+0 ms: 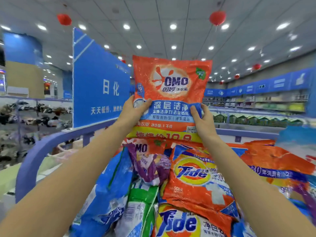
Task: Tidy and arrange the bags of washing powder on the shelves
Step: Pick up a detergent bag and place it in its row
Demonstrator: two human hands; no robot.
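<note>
Gripping OMO bag (171, 86) edges: left hand (135, 110), right hand (203, 118); Tide bags (196, 177) heaped below.

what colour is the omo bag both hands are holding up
Mostly orange, with a blue band across the middle. The OMO bag shows best in the head view.

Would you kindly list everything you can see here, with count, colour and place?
OMO bag: one, orange, held upright at centre.
Tide bags: two, orange, pile below.
Purple bag: one, purple, pile, left of upper Tide.
Blue bag: one, blue, pile's left side.
Sign: one, blue, left of OMO bag.
Lanterns: several, red, under ceiling.
Left hand: one, grips OMO bag's left edge.
Right hand: one, grips its right edge.
</note>
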